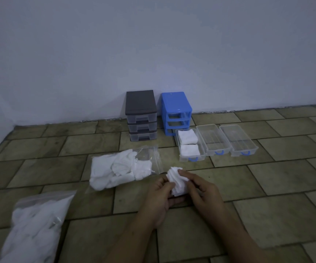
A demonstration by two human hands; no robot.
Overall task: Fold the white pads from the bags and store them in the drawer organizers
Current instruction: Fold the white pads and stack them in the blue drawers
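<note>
One bag [30,230] is cut off at the frame's edge. Both hands, left [161,198] and right [200,192], pinch one pad [177,182]; three drawers [213,139] lie out, two bags in all.

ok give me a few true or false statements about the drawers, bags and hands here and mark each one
1. Both hands, left hand and right hand, hold one white pad. True.
2. All three clear drawers on the floor hold pads. False: only the left drawer holds folded pads; the middle drawer and right drawer hold none.
3. The blue organizer has its drawers pulled out. True.
4. The dark organizer stands to the right of the blue one. False: it stands to its left.
5. A bag of pads lies on the floor by the left hand. True.
</note>
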